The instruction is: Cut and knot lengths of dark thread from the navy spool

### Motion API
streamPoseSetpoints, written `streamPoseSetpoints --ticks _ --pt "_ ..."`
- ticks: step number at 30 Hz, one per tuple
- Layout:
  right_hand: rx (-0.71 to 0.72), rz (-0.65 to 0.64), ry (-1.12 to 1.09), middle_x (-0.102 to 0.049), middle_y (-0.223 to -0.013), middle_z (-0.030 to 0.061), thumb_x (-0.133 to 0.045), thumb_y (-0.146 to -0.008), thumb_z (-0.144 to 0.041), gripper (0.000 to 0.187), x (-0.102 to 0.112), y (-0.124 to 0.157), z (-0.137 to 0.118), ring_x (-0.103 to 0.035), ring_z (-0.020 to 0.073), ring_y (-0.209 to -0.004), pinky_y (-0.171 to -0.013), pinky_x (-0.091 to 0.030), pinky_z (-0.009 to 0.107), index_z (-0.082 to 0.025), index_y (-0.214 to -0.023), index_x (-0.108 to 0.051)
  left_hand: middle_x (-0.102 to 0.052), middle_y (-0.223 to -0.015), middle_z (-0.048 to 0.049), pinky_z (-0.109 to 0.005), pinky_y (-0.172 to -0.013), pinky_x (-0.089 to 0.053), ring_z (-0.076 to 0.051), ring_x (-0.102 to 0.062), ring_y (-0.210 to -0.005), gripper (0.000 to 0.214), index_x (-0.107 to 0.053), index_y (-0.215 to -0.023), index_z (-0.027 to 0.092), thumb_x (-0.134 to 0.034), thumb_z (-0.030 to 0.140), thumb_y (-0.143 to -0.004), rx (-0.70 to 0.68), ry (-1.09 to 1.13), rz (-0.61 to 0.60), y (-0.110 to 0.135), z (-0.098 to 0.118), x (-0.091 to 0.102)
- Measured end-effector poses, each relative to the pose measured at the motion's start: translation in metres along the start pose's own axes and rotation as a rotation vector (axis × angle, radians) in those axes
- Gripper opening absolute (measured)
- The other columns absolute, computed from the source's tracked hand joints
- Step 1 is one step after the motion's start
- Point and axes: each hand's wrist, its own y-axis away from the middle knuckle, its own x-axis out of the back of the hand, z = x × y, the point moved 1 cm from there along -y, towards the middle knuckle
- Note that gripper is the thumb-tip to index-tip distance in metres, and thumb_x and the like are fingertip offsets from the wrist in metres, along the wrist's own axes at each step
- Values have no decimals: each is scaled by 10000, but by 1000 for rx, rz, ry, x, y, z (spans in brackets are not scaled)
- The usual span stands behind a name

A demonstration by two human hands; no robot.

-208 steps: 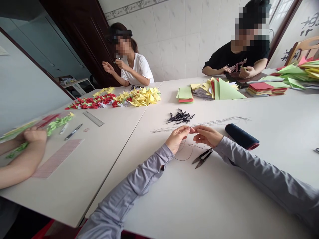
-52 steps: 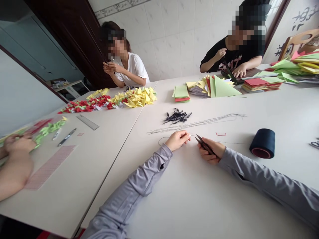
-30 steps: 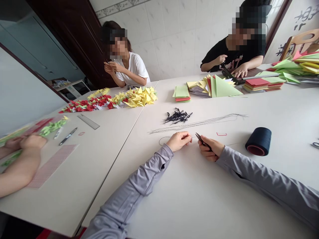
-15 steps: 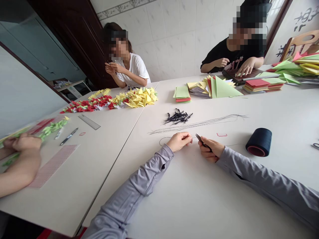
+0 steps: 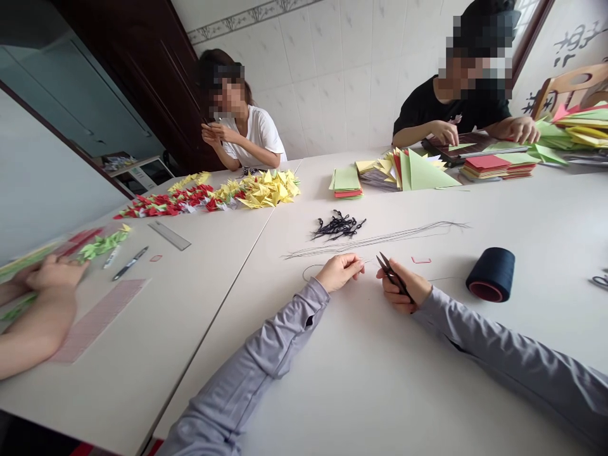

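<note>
My left hand (image 5: 338, 272) rests on the white table (image 5: 361, 380), fingers pinched on a thin dark thread (image 5: 310, 268) that loops to its left. My right hand (image 5: 403, 290) is closed round black thread snips (image 5: 388, 270), their blades apart and pointing up-left towards the left fingertips. A small red paper strip (image 5: 420, 259) lies just beyond the right hand. A dark blue thread spool (image 5: 491, 274) lies on its side to the right.
A row of cut threads (image 5: 380, 237) and a pile of black tied pieces (image 5: 338, 227) lie ahead. Folded paper cranes (image 5: 223, 190), coloured paper stacks (image 5: 408, 170), a ruler (image 5: 168, 235) and a pen (image 5: 130, 263) are about. Three other people work at the table.
The spool was rolled upright-ish and moved right, and my right hand took up the snips. In the last half second the snips' blades opened slightly; the person opposite reached right.
</note>
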Motion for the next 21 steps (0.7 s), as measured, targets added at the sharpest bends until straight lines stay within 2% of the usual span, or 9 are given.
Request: streamPoseSetpoints --ticks 3,5,7,9,11,15,21 --pt "232 22 294 -361 -541 -88 -375 -809 -654 471 2 6 6 -199 41 -344 -309 -182 174 -209 -933 -469 -477 -614 30 -190 -476 -263 -45 -313 -480 370 -551 -777 138 -467 497 -807 23 41 14 0 -3 0" --pt "492 73 627 -444 -602 -47 -413 -838 -579 395 2 10 11 -351 70 -429 -399 -316 203 -212 -963 -490 -476 -625 29 -182 -459 -256 -41 -309 -477 382 -550 -799 138 -470 512 -802 31 82 27 0 -6 1" --pt "760 104 985 -545 -721 20 -394 -886 -481 319 2 12 17 -486 114 -592 -553 -410 243 -211 -999 -521 -474 -633 27 -175 -447 -253 -38 -311 -476 388 -550 -808 138 -480 519 -795 38 119 32 -1 -9 1" --pt "950 95 1294 -582 -826 67 -337 -922 -423 322 1 12 26 -532 145 -701 -618 -415 259 -215 -1053 -546 -474 -634 27 -171 -440 -253 -35 -316 -475 391 -553 -804 139 -486 524 -791 36 136 35 -2 -10 1" --pt "1073 76 1519 -570 -818 75 -308 -935 -421 356 2 8 34 -529 153 -698 -563 -381 247 -217 -1066 -570 -480 -637 25 -170 -438 -256 -35 -322 -478 390 -559 -803 141 -489 524 -791 26 137 39 -2 -11 1" --pt "1199 89 1710 -533 -769 68 -319 -929 -460 403 5 1 40 -488 152 -662 -498 -318 247 -217 -1093 -595 -487 -642 26 -175 -443 -267 -34 -326 -482 382 -571 -809 142 -504 517 -787 24 158 39 -2 -12 1" --pt "1173 34 1811 -542 -835 82 -386 -919 -369 372 2 7 32 -453 174 -730 -636 -389 285 -250 -1216 -576 -481 -645 33 -174 -439 -258 -29 -311 -476 362 -571 -809 145 -520 503 -780 26 179 39 -1 -12 2"
